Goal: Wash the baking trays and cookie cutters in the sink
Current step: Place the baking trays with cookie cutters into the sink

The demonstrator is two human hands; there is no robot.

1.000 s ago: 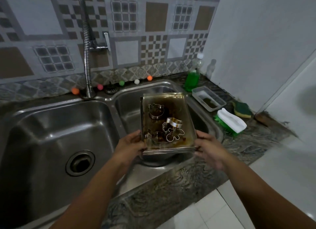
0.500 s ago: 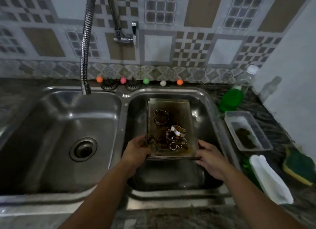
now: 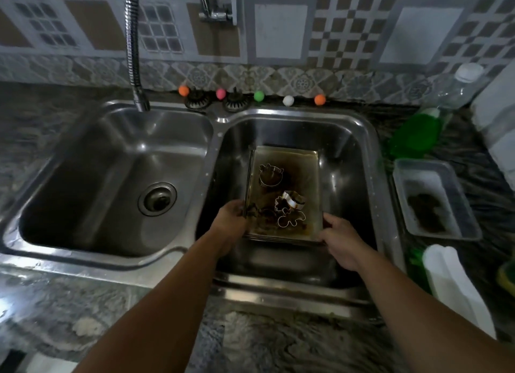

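Steel sink, head view: twin basins; right basin (image 3: 359,161) holds the load at frame centre.
Trays: stacked baking trays (image 3: 309,177), greasy brown, now lowered into the basin; a second ago above the counter edge.
Cutters: cookie cutters (image 3: 289,208) lie loose on top.
Hands: left hand (image 3: 231,219) and right hand (image 3: 340,233) grip the near corners.
Meaning: loading nearly done; faucet (image 3: 133,52) hangs over the left basin, dry.

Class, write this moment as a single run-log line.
step: lowering trays into sink | both hands grip baking trays | cookie cutters on top | right basin | tap off
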